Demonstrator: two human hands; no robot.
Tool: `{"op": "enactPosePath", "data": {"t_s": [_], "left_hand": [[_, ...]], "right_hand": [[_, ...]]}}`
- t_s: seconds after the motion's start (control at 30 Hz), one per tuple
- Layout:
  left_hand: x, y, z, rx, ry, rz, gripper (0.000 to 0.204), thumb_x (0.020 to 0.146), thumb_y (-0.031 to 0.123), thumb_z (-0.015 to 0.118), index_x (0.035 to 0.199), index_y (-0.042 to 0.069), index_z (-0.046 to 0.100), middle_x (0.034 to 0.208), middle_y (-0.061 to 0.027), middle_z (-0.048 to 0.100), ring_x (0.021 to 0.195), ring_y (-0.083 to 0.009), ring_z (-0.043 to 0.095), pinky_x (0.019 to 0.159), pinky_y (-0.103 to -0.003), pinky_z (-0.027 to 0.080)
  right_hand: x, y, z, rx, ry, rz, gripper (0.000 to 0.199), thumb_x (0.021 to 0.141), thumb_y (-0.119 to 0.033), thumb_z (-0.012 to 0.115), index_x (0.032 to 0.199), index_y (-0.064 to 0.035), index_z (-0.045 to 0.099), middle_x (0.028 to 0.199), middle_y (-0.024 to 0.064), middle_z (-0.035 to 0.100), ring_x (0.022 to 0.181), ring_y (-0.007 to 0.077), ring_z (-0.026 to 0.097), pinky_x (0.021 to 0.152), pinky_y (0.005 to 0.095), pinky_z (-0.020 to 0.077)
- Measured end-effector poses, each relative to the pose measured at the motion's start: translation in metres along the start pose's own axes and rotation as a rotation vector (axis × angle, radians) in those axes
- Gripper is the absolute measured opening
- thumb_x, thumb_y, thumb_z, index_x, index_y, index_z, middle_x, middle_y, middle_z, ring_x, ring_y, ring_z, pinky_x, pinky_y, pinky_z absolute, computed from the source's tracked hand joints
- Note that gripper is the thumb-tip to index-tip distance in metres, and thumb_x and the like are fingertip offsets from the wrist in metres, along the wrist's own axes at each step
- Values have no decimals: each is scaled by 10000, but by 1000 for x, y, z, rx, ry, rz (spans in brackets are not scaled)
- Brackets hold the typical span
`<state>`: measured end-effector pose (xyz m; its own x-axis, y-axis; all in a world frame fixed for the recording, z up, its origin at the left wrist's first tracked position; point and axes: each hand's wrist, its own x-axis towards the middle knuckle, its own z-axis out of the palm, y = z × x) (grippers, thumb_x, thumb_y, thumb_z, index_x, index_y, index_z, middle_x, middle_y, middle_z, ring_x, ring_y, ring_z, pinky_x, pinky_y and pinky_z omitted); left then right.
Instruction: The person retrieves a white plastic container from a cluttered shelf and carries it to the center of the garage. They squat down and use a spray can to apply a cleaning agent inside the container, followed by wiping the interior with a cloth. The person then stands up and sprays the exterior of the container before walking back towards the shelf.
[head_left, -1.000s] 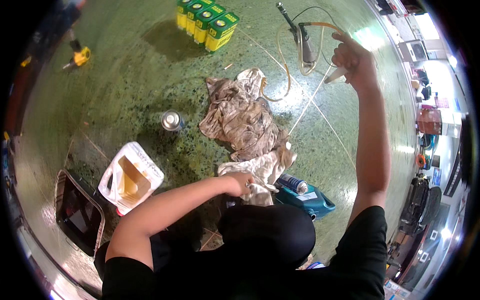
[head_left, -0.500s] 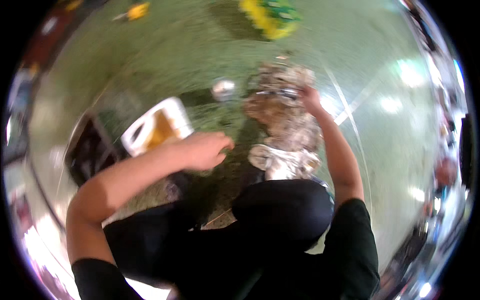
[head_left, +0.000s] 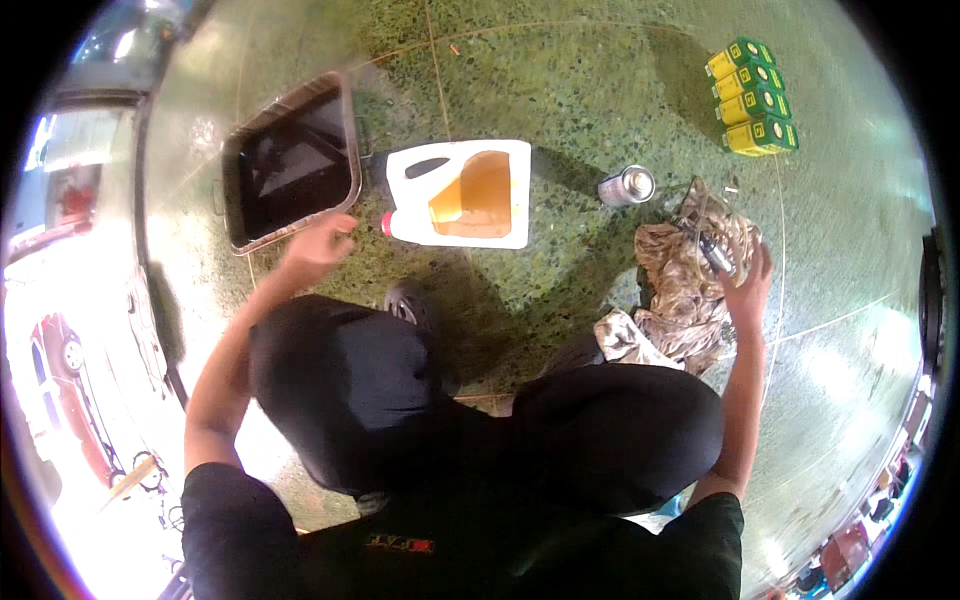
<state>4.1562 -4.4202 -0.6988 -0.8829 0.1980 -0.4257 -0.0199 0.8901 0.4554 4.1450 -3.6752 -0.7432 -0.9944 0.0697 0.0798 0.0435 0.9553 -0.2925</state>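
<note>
My left hand [head_left: 320, 243] is beside the near right corner of a rectangular drain pan [head_left: 352, 150] of dark liquid. Its fingers are loosely curled and slightly blurred, with nothing visible in them. Right of it a white jug [head_left: 406, 222] lies flat, with a red cap and an amber see-through patch. At the right, my right hand [head_left: 746, 290] is at the edge of a crumpled, stained rag [head_left: 680, 300], thumb and fingers apart. A small dark and shiny metal part [head_left: 714, 254] lies on the rag by its fingertips; whether they touch it is unclear.
A silver can [head_left: 628, 186] stands between the jug and the rag. Several yellow and green boxes [head_left: 762, 136] stand in a row at the far right. My shoe [head_left: 406, 302] shows below the jug. A vehicle-like shape [head_left: 75, 365] is at the far left.
The view has swung left, bringing the whole pan into sight. My left hand has gone from near the jug to the pan's corner. My right hand is still at the rag.
</note>
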Motion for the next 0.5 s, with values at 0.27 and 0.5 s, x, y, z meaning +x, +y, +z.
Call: {"op": "enactPosePath", "data": {"t_s": [0.27, 0.5], "left_hand": [[63, 76, 86, 442, -76, 417, 426, 866, 152, 670, 1257, 58, 530, 1243, -133, 557, 1081, -293, 620, 819, -433, 556], [75, 60, 93, 464, -24, 612, 289, 881, 185, 631, 1124, 38, 579, 1051, -98, 584, 955, -267, 632, 752, -424, 537]], "right_hand": [[-8, -109, -70, 154, -74, -41, 308, 902, -40, 660, 1208, -26, 626, 1153, 130, 655, 1109, 290, 628, 952, 376, 486], [32, -233, -31, 315, -643, -221, 556, 886, -378, 733, 1259, 9, 592, 1032, 152, 678, 913, 254, 666, 806, 360, 535]]}}
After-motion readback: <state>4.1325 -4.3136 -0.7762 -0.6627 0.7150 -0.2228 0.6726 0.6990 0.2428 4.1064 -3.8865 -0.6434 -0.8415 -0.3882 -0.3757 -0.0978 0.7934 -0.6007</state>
